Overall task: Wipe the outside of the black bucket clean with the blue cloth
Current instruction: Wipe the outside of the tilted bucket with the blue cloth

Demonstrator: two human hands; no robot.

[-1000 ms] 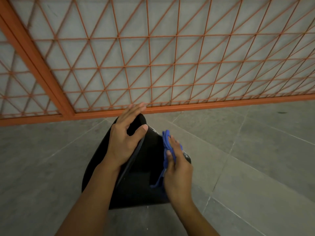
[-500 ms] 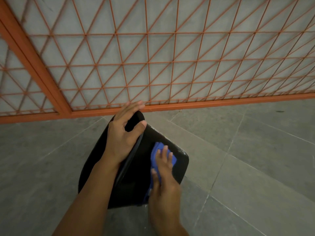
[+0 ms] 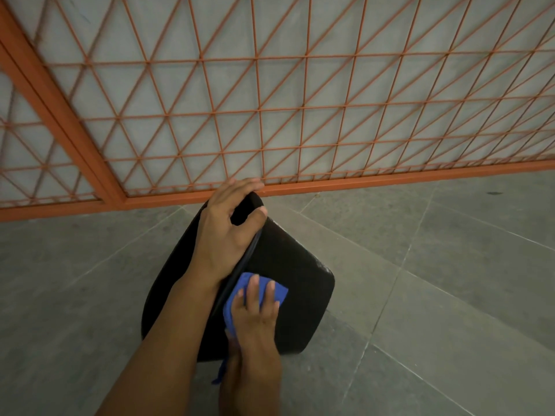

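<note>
Fingers of your left hand [image 3: 223,235] curl over the rim of the tilted black bucket [image 3: 288,265] on the grey floor [image 3: 435,295], while your right hand [image 3: 255,313] presses the blue cloth [image 3: 237,292] flat against its outer side.

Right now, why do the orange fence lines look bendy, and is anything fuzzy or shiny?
Head view: the wide lens bows the orange mesh fence toward the edges; light is dim and even, no hard shadows; the black bucket shows pale scuffs or glints near its base corner; the right hand pressing the blue cloth looks slightly blurred.
</note>
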